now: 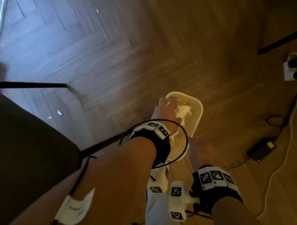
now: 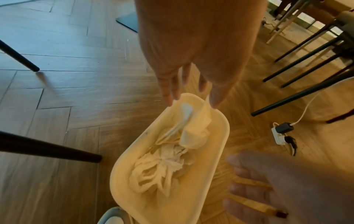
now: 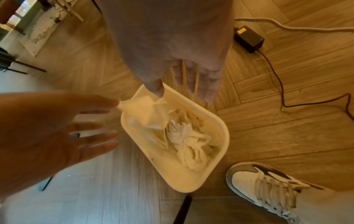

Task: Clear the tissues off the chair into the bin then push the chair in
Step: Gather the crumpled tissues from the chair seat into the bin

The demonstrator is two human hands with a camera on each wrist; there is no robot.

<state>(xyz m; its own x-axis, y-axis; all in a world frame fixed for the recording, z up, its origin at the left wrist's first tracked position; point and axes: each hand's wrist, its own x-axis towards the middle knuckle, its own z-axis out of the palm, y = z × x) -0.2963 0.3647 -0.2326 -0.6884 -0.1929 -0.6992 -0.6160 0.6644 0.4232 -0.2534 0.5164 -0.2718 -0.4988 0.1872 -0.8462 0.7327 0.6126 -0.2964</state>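
A cream plastic bin point(image 1: 198, 106) stands on the wood floor, with a heap of crumpled tissues point(image 2: 162, 166) inside. My left hand point(image 1: 168, 107) hovers over its rim with fingers point(image 2: 168, 94) straight and pointing down. A loose white tissue point(image 2: 195, 128) hangs just under those fingertips, above the heap. Whether it still touches them is unclear. My right hand point(image 3: 184, 91) is beside the bin point(image 3: 191, 181), fingers straight and spread, holding nothing. The dark chair seat point(image 1: 23, 145) fills the lower left of the head view, its top bare where it shows.
Black chair legs point(image 2: 47, 151) stand close to the bin's left side. A power strip point(image 1: 291, 70), a black adapter point(image 1: 261, 150) and cables lie on the floor to the right. My shoe point(image 3: 264, 186) is next to the bin. Small white scraps point(image 1: 59, 112) lie under the chair.
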